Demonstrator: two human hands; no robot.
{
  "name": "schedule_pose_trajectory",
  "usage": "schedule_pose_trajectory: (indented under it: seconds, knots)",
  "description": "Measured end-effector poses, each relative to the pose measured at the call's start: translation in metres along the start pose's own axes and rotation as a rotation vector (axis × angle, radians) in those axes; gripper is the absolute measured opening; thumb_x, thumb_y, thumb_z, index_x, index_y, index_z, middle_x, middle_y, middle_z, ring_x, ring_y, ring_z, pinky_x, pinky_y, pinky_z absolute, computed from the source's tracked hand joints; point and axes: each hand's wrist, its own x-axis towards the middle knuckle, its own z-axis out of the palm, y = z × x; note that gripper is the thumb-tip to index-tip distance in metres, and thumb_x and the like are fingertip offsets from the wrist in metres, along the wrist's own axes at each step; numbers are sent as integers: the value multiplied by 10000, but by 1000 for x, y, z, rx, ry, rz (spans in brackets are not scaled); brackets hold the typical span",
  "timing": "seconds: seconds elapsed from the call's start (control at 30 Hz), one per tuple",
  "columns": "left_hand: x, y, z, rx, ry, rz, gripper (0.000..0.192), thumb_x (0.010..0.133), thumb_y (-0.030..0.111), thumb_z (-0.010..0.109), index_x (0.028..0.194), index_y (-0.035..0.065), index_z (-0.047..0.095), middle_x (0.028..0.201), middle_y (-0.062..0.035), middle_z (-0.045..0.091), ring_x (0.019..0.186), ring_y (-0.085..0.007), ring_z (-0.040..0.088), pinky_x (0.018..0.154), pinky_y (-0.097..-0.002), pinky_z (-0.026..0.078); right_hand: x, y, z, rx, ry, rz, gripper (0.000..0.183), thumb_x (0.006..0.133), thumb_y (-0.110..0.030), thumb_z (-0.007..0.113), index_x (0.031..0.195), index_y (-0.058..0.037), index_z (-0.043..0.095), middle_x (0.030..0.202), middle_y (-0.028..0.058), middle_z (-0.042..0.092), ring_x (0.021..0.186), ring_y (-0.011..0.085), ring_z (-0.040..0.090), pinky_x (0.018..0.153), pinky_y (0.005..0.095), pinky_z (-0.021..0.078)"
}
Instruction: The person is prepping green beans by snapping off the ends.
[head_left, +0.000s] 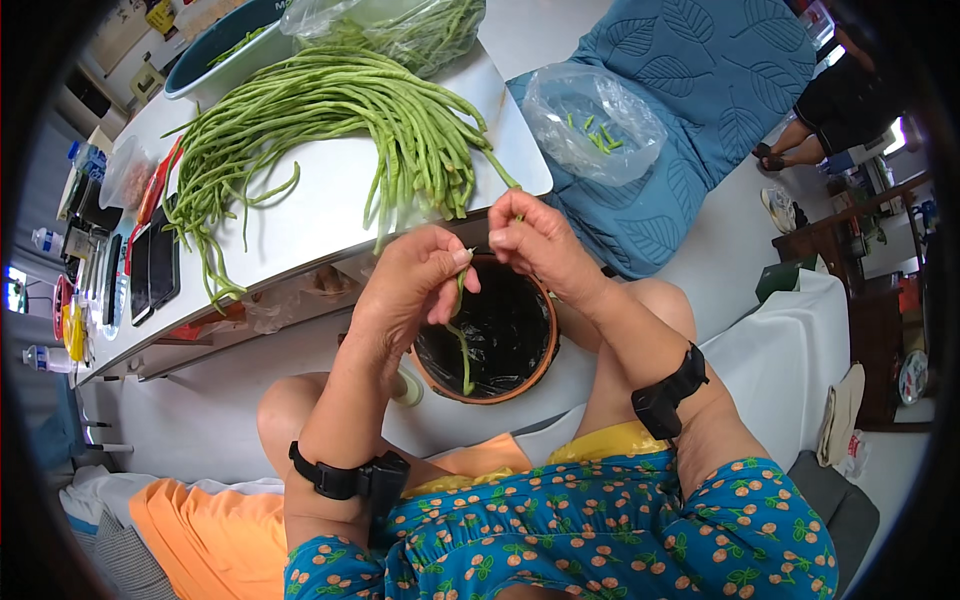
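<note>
My left hand (420, 281) pinches a yardlong bean (465, 364) close to its broken upper end. The rest of the bean dangles over a round bin (556, 337) lined with a black plastic bag. Just to the right and slightly higher is my right hand (540, 236), its fingertips closed on a small green bean piece (519, 218) that they mostly cover. Beyond both hands, a large heap of yardlong beans (322, 97) lies curved across the white table (330, 176). One bean from the heap sticks out past the table corner near my right hand.
A clear plastic bag (637, 139) with several short bean pieces rests on a blue quilted seat (645, 225). A basin (184, 90) and a bag of beans (420, 37) stand behind the heap. Phones (155, 266) lie at the left. A person (836, 97) stands far right.
</note>
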Motion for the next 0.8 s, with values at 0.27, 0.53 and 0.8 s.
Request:
schedule_pose_trajectory:
  seconds: [0.27,0.53,0.8]
  knots:
    - [1,1,0,22,-19,3,153,862,126,603,865,21,491,662,-119,603,338,-79,426,310,-179,299,-4,-4,22,-260,12,-137,116,838,-72,529,794,1,607,653,17,602,623,69,535,610,214,446]
    - [1,1,1,41,-38,-13,159,817,106,639,821,23,504,656,-123,604,329,-82,390,319,-185,257,-5,-6,20,-173,-37,-81,100,838,-121,562,809,-44,619,680,-8,604,626,35,520,534,177,390]
    - [0,4,3,116,-18,-16,158,787,30,642,837,16,493,638,-112,600,380,-91,451,327,-188,297,0,7,14,-70,-86,9,109,839,-111,531,809,-35,604,638,-15,545,518,36,462,453,180,357]
